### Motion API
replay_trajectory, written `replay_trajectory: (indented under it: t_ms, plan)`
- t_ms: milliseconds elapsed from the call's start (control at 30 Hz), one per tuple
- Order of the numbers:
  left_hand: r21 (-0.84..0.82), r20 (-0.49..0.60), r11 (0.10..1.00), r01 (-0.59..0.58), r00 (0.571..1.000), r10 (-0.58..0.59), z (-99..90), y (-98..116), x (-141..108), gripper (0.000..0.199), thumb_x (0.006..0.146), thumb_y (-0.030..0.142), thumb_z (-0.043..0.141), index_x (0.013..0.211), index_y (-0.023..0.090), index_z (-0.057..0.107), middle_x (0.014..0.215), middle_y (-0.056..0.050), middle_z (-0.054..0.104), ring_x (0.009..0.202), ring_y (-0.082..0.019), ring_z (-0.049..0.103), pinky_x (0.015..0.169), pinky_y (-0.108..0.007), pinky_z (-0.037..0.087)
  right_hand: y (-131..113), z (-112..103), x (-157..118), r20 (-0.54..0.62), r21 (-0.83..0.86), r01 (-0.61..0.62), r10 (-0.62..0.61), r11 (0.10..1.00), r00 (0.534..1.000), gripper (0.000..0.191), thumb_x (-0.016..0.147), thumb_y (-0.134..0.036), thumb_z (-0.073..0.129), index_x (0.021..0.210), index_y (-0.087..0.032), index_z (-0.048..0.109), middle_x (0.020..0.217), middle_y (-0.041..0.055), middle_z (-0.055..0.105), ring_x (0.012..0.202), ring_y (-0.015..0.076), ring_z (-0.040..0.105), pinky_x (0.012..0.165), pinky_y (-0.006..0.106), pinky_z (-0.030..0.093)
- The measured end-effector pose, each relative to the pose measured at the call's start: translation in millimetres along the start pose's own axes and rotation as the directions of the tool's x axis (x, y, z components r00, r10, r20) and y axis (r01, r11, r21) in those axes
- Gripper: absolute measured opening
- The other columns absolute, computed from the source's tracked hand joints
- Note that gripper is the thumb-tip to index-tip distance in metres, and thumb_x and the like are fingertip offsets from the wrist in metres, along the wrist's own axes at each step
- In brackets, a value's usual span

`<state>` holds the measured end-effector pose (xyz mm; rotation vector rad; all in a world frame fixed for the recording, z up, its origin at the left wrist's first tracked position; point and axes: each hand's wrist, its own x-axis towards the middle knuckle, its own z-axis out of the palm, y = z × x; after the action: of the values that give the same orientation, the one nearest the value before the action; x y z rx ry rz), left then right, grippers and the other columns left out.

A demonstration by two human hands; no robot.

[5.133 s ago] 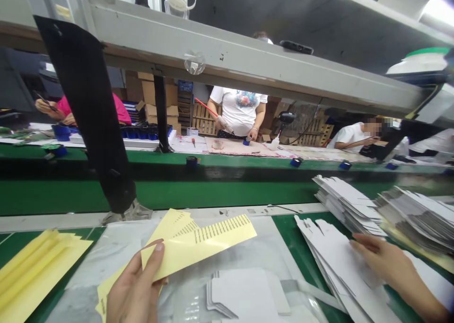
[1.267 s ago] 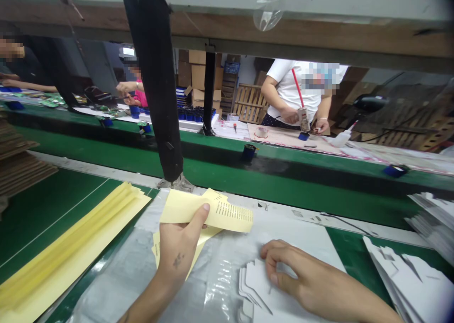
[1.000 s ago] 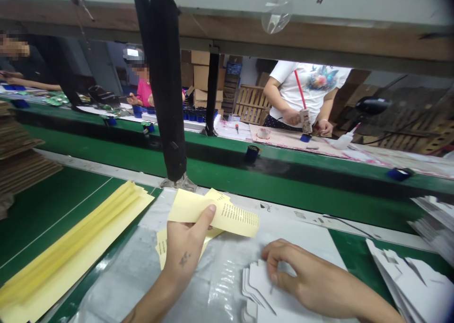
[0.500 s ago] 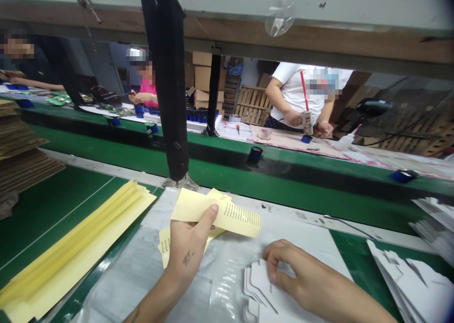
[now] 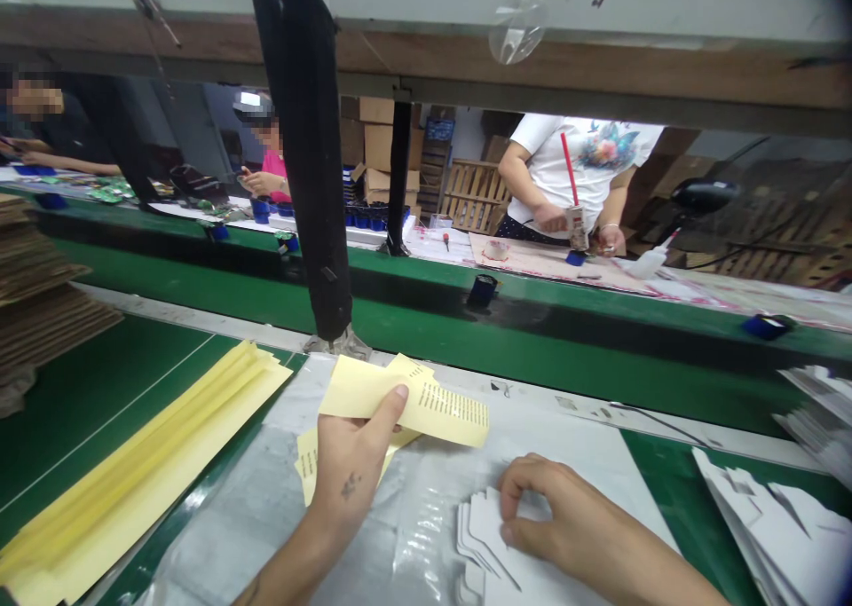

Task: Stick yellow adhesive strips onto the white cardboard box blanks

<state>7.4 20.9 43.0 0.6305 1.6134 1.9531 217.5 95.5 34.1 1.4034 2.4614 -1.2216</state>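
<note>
My left hand [image 5: 356,451] pinches yellow labels [image 5: 363,386]; my right hand [image 5: 565,517] has reached white cards [image 5: 485,522] beneath its fingertips, seemingly the work's focus, pinch unclear.

i can count one left hand [image 5: 359,451], one right hand [image 5: 565,517], three piles of white cards [image 5: 489,531], one pile of long yellow sheets [image 5: 146,468], three other people [image 5: 599,167], one white bottle [image 5: 648,263], five blue parts [image 5: 484,291] on the green belt [image 5: 413,322]. the printed yellow slips [image 5: 359,388] are several.

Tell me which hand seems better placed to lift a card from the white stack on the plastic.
Probably the right hand: it is curled down at the white stack, whereas the left hand is farther away and holding yellow paper strips.
</note>
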Motion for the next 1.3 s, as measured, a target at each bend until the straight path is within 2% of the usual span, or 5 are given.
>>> replay_trajectory:
  t_ms: [233, 467, 767, 1000, 1300]
  plan:
    - [0.051, 0.000, 0.999, 0.006, 1.000, -0.006, -1.5, -5, 4, 0.020, 0.071, 0.034, 0.081, 0.082, 0.017, 0.078, 0.084, -0.003, 0.079, 0.078, -0.020, 0.073, 0.064, -0.022, 0.060, 3, 1, 1, 0.020, 0.036, -0.007, 0.006, 0.999, 1.000, 0.008, 0.074, -0.024, 0.058, 0.082, -0.026, 0.059, 0.100, -0.0001, 0.062, 0.102, 0.0236, 0.055, 0.091, 0.036, 0.038]
    - [0.111, 0.011, 0.993, 0.031, 0.999, -0.032, -0.3, -2, 2, 0.023, 0.071, 0.035, 0.080, 0.081, 0.015, 0.075, 0.082, -0.002, 0.078, 0.079, -0.019, 0.072, 0.065, -0.020, 0.059, 7, -7, 9, 0.058, 0.222, 0.024, -0.038, 0.975, 0.998, 0.043, 0.066, -0.021, 0.065, 0.103, -0.029, 0.046, 0.094, -0.0051, 0.058, 0.083, 0.0165, 0.052, 0.075, 0.029, 0.041]
    - [0.116, 0.032, 0.993, 0.033, 0.999, -0.037, -1.2, -4, 3, 0.025, 0.072, 0.037, 0.079, 0.081, 0.014, 0.075, 0.080, -0.003, 0.077, 0.077, -0.019, 0.071, 0.063, -0.021, 0.057, 12, -6, 19, -0.013, 0.248, 0.120, -0.121, 0.961, 0.993, 0.016, 0.078, -0.025, 0.054, 0.085, -0.019, 0.068, 0.082, 0.0022, 0.067, 0.080, 0.0187, 0.058, 0.075, 0.031, 0.043]
    - [0.086, 0.042, 0.996, 0.030, 0.999, -0.034, -3.8, 0, 0, 0.024, 0.072, 0.037, 0.079, 0.081, 0.015, 0.075, 0.078, -0.002, 0.076, 0.076, -0.019, 0.071, 0.065, -0.022, 0.058, 20, -17, -16, -0.202, 0.035, -0.041, 0.047, 0.999, 0.978, 0.050, 0.077, -0.054, 0.064, 0.120, -0.029, 0.062, 0.137, 0.0042, 0.057, 0.125, 0.0293, 0.050, 0.108, 0.040, 0.035]
    - [0.023, -0.015, 0.998, 0.052, 0.999, -0.052, 3.6, 10, -9, 0.021, 0.070, 0.033, 0.080, 0.081, 0.015, 0.077, 0.073, -0.001, 0.075, 0.070, -0.017, 0.070, 0.059, -0.020, 0.056, 31, -2, -34, -0.168, -0.064, -0.152, 0.140, 0.986, 0.976, 0.060, 0.065, -0.034, 0.070, 0.122, -0.024, 0.061, 0.135, 0.0085, 0.057, 0.126, 0.0313, 0.050, 0.111, 0.040, 0.034]
